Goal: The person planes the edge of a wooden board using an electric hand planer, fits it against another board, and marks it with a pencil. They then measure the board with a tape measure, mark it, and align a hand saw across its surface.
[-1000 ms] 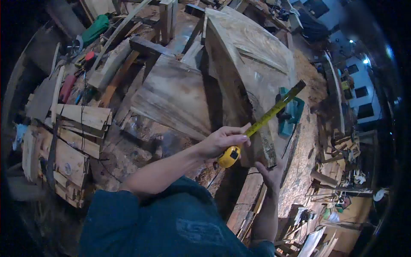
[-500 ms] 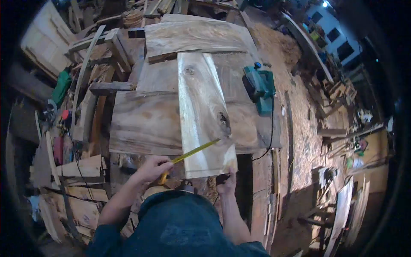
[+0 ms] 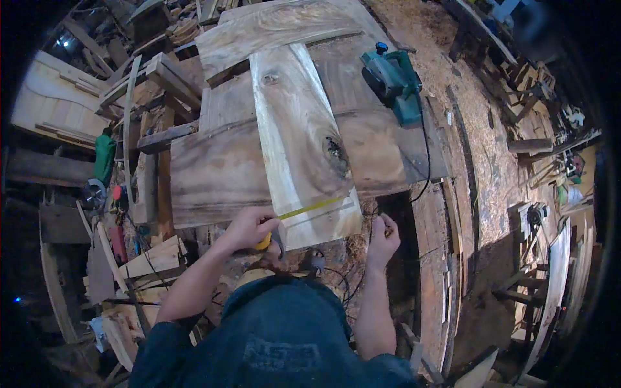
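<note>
Left hand (image 3: 249, 229) grips the tape measure (image 3: 263, 243) left of the plank (image 3: 294, 132), blade (image 3: 314, 207) pointing right, crosswise to its length; right hand (image 3: 384, 240) (curled, contents unclear) right of it.

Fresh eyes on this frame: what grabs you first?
The pale board with its dark knot, lying over darker planks mid-view. Next, the yellow tape measure, held in the left hand, its blade stretched across the board's near end. Then the green power tool on the planks, right of the board.
</note>
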`<state>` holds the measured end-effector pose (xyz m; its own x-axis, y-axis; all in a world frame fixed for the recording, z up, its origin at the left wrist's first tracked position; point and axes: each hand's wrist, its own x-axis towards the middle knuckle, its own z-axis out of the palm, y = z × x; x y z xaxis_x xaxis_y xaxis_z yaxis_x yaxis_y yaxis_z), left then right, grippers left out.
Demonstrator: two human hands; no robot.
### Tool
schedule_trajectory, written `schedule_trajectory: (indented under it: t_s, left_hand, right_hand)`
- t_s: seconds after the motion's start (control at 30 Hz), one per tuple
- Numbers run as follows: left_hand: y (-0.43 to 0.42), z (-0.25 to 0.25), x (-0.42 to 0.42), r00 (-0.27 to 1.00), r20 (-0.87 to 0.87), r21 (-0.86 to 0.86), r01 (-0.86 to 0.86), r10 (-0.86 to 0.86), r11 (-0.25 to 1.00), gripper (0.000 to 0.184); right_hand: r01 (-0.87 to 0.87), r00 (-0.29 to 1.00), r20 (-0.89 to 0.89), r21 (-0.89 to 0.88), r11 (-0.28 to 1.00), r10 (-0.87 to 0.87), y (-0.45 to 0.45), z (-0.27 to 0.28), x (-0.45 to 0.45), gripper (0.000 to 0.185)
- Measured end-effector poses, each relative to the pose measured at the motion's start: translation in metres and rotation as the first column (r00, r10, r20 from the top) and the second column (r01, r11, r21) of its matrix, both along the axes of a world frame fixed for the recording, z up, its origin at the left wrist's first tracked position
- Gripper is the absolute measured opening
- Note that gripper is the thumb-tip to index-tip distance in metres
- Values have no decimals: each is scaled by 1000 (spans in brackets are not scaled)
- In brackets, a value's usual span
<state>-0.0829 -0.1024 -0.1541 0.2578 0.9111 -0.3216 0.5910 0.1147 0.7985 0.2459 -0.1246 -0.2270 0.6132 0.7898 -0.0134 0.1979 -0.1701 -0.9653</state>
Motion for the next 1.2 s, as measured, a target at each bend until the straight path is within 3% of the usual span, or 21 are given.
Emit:
schedule_trajectory:
  t_s: [0.1, 0.13, 0.23, 0.37, 0.43, 0.47, 0.63, 0.83, 0.93, 1.03, 1.2]
  left_hand:
    - [9, 17, 12, 992, -115, 10, 48, -46, 999, 28]
    - [11, 24, 16, 984, -165, 10, 74, -72, 997, 29]
    - [10, 13, 21, 985, -150, 59, 90, -80, 994, 31]
    - [11, 12, 22, 986, -143, 45, 87, -80, 995, 32]
    - [13, 14, 22, 983, -158, 14, 101, -98, 995, 32]
    - [14, 13, 21, 986, -138, -6, 90, -90, 996, 32]
    - [8, 0, 3, 998, -58, -67, -40, 36, 997, 28]
    - [-10, -19, -26, 987, 119, -8, -103, 103, 995, 26]
    - [-9, -17, -25, 991, 98, -12, -87, 87, 996, 27]
    - [-3, -18, -24, 995, 96, 109, -19, 8, 994, 28]
    - [6, -17, -21, 998, 56, -7, -1, 1, 1000, 24]
  right_hand:
    - [-201, 980, 4, 20, 979, 201, 24, 33, -4, 27]
    - [-277, 960, 28, -47, 960, 278, 33, 40, -4, 26]
    - [-382, 920, 64, -70, 922, 386, 51, 40, -13, 24]
    - [-369, 924, 87, -52, 928, 372, 57, 13, -17, 23]
    - [-346, 932, 110, -10, 938, 345, 55, 27, -25, 24]
    - [-346, 933, 97, -20, 938, 346, 60, 3, -17, 19]
    - [-393, 910, 118, -62, 918, 398, 68, 19, -19, 18]
    - [-403, 900, 143, -86, 911, 412, 67, 24, -21, 17]
    - [-414, 897, 123, -108, 904, 425, 69, 16, -15, 17]
    - [-437, 881, 144, -115, 892, 450, 70, 18, -14, 17]
    - [-461, 868, 160, -94, 882, 471, 70, 28, -17, 17]
